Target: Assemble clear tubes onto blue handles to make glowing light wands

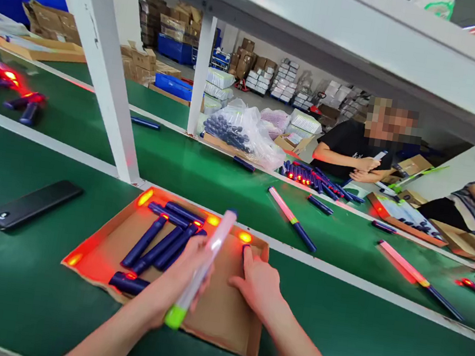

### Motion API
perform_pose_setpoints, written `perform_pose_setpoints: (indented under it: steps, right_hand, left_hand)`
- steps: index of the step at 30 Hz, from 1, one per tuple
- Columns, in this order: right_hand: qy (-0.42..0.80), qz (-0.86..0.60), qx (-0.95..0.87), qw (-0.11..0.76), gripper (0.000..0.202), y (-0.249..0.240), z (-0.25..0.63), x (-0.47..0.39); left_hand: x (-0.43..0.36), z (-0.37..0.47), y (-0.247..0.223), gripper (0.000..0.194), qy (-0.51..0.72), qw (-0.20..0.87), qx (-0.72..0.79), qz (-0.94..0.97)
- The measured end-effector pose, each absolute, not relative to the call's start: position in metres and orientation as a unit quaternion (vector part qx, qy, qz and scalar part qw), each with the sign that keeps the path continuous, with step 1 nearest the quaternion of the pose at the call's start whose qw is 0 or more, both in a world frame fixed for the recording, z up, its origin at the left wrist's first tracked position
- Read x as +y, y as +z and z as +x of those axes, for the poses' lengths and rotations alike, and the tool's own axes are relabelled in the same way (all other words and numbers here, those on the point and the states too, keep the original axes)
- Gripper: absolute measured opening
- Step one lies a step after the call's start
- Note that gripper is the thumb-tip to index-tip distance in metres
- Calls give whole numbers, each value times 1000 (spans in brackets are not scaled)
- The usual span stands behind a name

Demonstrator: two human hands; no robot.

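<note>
My left hand (191, 266) is closed around a light wand tube (206, 262), translucent white with a green end towards me and a dark blue far end. It is held tilted above a shallow cardboard tray (252, 335). Over the tray's right side, my right hand (258, 279) has its fingers around a dark blue wand handle (244, 257), mostly hidden under the hand. More dark blue handles (144, 242) lie in the tray's left half, some with glowing red ends. One handle (129, 284) lies apart near the front edge.
A black paddle-shaped object (35, 204) lies left on the green bench. Behind a white rail runs a green belt (203, 167) carrying wands (294, 219) and loose handles. White posts (99, 56) and an overhead beam stand close. Across the belt, one person (353, 150) holds something; another sits further right.
</note>
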State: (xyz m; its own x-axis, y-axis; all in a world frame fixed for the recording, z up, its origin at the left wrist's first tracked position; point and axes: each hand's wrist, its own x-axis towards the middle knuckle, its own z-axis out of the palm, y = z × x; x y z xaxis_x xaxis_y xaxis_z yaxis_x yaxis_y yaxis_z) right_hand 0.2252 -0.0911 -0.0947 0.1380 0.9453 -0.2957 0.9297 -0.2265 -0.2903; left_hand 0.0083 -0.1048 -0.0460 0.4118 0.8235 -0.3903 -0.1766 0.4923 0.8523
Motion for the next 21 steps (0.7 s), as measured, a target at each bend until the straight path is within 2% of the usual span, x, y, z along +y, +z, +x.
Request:
perform_pose_setpoints:
  steps: [2, 5, 8, 11, 15, 18, 21]
  right_hand:
    - [223, -774, -592, 17, 49, -98, 219, -96]
    - [261, -781, -561, 79, 47, -92, 226, -98]
    - [348, -734, -549, 198, 49, -78, 234, -123]
    - [460, -669, -503, 296, 59, -65, 225, -172]
    - [579, -608, -393, 374, 77, -55, 191, -235]
    - [591, -592, -345, 425, 73, -47, 171, -254]
    - [572, -605, -380, 402, 71, -42, 168, -253]
  left_hand:
    - [-86, 15, -43, 44, 459, 725, 388, 336]
    - [-61, 32, -40, 31, 573, 714, 334, 226]
    - [-50, 43, -29, 13, 590, 745, 291, 113]
    - [-51, 45, -18, 7, 573, 771, 266, 82]
    - [-59, 49, -11, 14, 565, 778, 263, 80]
    - [-68, 55, -11, 28, 576, 771, 250, 107]
    - [-77, 60, -11, 44, 564, 776, 246, 141]
